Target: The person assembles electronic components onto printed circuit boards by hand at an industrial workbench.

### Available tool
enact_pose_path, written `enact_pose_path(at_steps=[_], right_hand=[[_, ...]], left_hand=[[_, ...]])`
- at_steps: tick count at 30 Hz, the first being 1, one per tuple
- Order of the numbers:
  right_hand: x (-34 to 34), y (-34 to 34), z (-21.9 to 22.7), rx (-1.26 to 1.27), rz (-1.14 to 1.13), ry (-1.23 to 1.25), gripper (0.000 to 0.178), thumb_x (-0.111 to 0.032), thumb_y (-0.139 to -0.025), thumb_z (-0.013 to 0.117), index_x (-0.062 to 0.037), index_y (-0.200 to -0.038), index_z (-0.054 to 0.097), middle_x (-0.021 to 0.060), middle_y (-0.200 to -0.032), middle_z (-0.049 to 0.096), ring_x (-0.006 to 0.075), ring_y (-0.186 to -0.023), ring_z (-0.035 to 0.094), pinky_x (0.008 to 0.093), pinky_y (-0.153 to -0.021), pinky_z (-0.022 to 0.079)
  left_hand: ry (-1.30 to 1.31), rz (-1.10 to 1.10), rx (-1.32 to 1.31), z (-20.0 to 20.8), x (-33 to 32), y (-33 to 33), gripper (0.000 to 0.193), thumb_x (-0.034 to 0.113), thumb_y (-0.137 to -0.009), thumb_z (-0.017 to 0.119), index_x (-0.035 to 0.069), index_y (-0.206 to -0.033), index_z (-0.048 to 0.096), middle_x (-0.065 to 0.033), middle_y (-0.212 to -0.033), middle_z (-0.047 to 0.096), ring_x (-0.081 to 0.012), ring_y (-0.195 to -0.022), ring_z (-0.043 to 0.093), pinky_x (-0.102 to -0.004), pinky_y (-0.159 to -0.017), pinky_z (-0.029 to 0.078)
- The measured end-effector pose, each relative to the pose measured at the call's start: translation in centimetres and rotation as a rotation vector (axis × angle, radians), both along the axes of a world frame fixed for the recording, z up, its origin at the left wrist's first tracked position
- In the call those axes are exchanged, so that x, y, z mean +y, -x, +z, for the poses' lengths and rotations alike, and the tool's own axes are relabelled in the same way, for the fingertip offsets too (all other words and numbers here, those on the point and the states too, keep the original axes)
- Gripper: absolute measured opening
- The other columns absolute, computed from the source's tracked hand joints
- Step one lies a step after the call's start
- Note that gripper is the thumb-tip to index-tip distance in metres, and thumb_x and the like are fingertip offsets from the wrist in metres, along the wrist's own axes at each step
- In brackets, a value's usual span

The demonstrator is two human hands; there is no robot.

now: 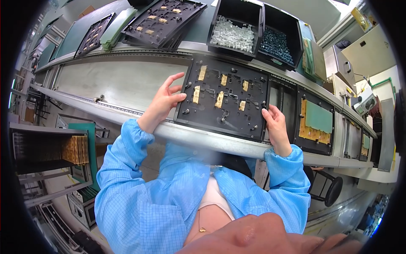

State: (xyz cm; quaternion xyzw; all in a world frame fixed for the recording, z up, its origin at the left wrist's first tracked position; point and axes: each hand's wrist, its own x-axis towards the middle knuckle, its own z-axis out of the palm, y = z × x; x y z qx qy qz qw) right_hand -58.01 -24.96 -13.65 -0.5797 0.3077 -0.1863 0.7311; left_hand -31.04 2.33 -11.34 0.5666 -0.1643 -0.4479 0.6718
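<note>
A flat black carrier plate [207, 111] with cut-outs, small knobs and several strips of tan tape lies across the conveyor in front of me. My left hand [163, 103] holds its left edge, the thumb against the rim and the index finger stretched out past it. At the opposite edge, my right hand [277, 127] grips the near right part with thumb and fingers. The undersides of both hands' grips are partly hidden. No circuit board is visible on this plate.
Beyond the conveyor stand black bins of white parts [232, 36] and dark blue parts [277, 46]. Stacked carrier plates [163, 25] lie far left. Another carrier [315, 127] with a tan board and green sheet sits rightward. A board rack [50, 148] stands left. The metal front rail [211, 137] runs before me.
</note>
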Motion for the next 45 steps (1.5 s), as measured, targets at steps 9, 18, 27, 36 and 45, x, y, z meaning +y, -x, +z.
enact_pose_path(at_steps=[9, 18, 27, 36, 45], right_hand=[[-1.8, 0.7, 0.6, 0.173, 0.121, 0.16, 0.057, -0.023, -0.1, 0.063, 0.0089, -0.142, 0.043, 0.0154, -0.13, 0.061, 0.0176, -0.12, 0.056, 0.0304, -0.105, 0.041], [-16.7, 2.0, -2.3, 0.215, 0.027, 0.577, 0.057, -0.034, -0.1, 0.061, -0.012, -0.148, 0.04, 0.0107, -0.136, 0.055, 0.0246, -0.119, 0.056, 0.0387, -0.099, 0.046], [-15.9, -5.5, 4.3, 0.108, 0.23, 1.03, 0.042, -0.025, -0.103, 0.057, -0.0058, -0.14, 0.051, 0.0125, -0.133, 0.059, 0.022, -0.12, 0.056, 0.0327, -0.102, 0.044], [2.2, -8.0, 10.8, -0.038, 0.436, 1.058, 0.024, -0.013, -0.102, 0.057, 0.0013, -0.121, 0.061, 0.0108, -0.114, 0.063, 0.0191, -0.101, 0.061, 0.029, -0.088, 0.05], [10.6, -10.6, 9.7, -0.069, 0.841, 0.656, 0.029, -0.013, -0.101, 0.058, 0.0008, -0.127, 0.059, 0.0098, -0.116, 0.066, 0.0161, -0.105, 0.063, 0.0284, -0.092, 0.049]], left_hand=[[-0.131, 0.164, -0.367, -0.8, 1.2, 2.6, 0.075, 0.014, -0.09, 0.071, 0.016, -0.153, 0.029, -0.0169, -0.132, 0.056, -0.0215, -0.108, 0.062, -0.035, -0.089, 0.053], [-1.001, 1.243, -1.57, -0.6, 23.3, -1.3, 0.046, 0.015, -0.085, 0.068, 0.004, -0.127, 0.055, -0.016, -0.118, 0.057, -0.0361, -0.113, 0.054, -0.0436, -0.098, 0.045], [-1.909, 1.209, -1.288, -8.3, 40.6, -6.6, 0.062, 0.033, -0.09, 0.064, 0.0, -0.14, 0.046, -0.0244, -0.134, 0.054, -0.0393, -0.126, 0.048, -0.0505, -0.106, 0.037], [-1.733, 1.037, -1.876, -6.5, 39.7, -1.3, 0.026, 0.014, -0.085, 0.059, 0.006, -0.109, 0.066, -0.0041, -0.092, 0.061, -0.0238, -0.092, 0.056, -0.0461, -0.087, 0.044], [-0.933, 0.968, -2.237, 0.6, 23.4, 10.6, 0.031, 0.011, -0.076, 0.075, 0.012, -0.106, 0.075, 0.0029, -0.099, 0.068, -0.0143, -0.084, 0.061, -0.0357, -0.081, 0.04]])
